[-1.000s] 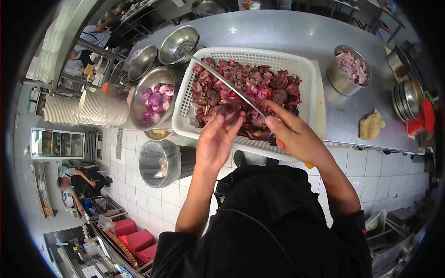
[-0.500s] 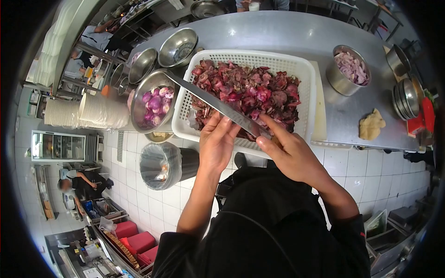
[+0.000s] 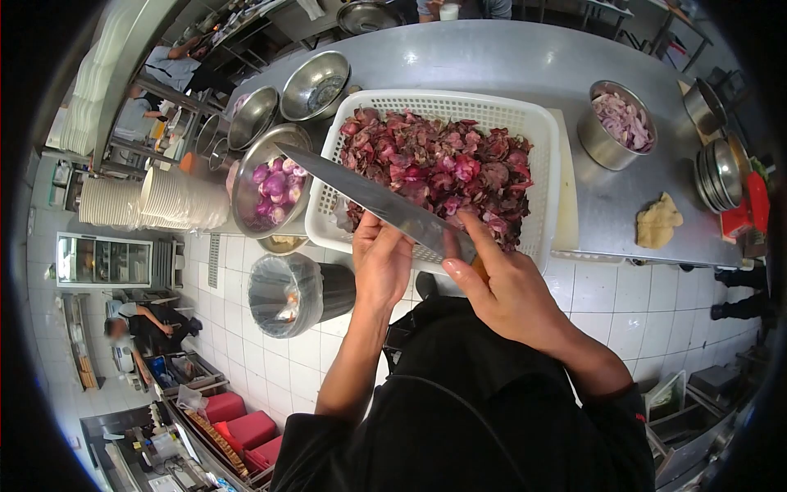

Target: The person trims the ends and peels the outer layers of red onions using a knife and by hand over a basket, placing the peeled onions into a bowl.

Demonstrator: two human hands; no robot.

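A large kitchen knife [image 3: 381,197] lies slantwise in front of me, its tip toward the upper left. My right hand [image 3: 512,291] is closed around its handle, with thumb and forefinger spread beside the heel of the blade. My left hand [image 3: 381,262] has its bent fingers at the lower edge of the blade, and their tips are partly hidden behind it. Under the knife is a white perforated plastic basket [image 3: 541,123] full of red onion skins [image 3: 443,156]. Peeled purple onions [image 3: 279,193] fill part of a steel bowl [image 3: 246,209] to the left.
Sliced onions [image 3: 619,123] fill a steel pot [image 3: 602,143] on the steel counter [image 3: 525,61]. A crumpled cloth [image 3: 658,221] lies near the counter's edge. More steel bowls [image 3: 316,86] stand at left, above a lined bin [image 3: 283,295]. Another person [image 3: 152,324] is at far left.
The knife has turned, showing more of its broad face, and its tip has shifted left. My left fingertips have slipped from the blade's face to behind its edge. My right thumb has moved slightly left.
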